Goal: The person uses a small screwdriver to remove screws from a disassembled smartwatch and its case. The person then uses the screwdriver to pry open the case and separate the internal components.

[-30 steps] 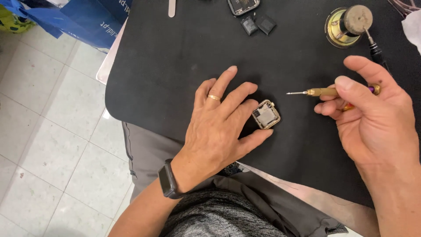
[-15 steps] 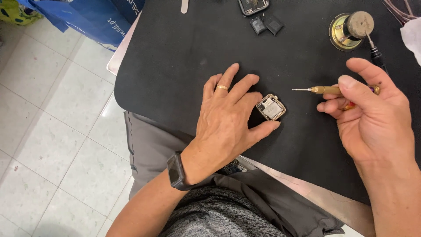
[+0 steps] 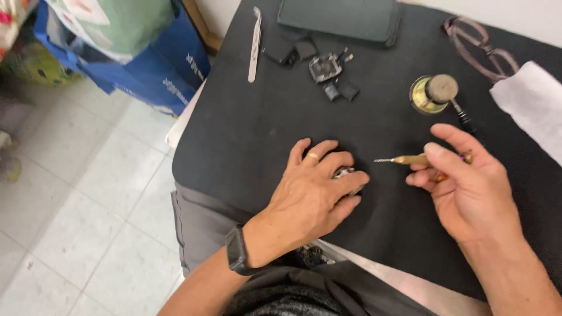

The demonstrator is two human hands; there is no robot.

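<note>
Fingers of the left hand (image 3: pixel 319 190) lie spread and curled over a small square metal watch case (image 3: pixel 345 174) on the black mat (image 3: pixel 263 129) that covers the surface; the case sits under the fingertips, mostly hidden, with only a sliver of its bright edge showing between the middle and ring fingers. A gold ring (image 3: pixel 313 156) is on one finger and a black smartwatch (image 3: pixel 236 255) wraps the wrist. Just to the right of the case, apart from it, the right hand (image 3: pixel 468 187) is closed narrowly around a small brass-handled screwdriver (image 3: pixel 410 159), pinched between thumb and fingers, its thin tip pointing left toward the case without touching it. Beyond the screwdriver, farther from the person, a round brass pot with a stoppered top (image 3: pixel 433 93) stands upright. Left of that pot lies a second watch body with loose black strap pieces (image 3: pixel 328 69), and farther left a pair of steel tweezers (image 3: pixel 254 44). A dark flat pouch (image 3: pixel 339 17) rests at the mat's far edge, eyeglasses (image 3: pixel 483 50) to the right of the pot, and a white cloth (image 3: pixel 530 105) just beside them.
</note>
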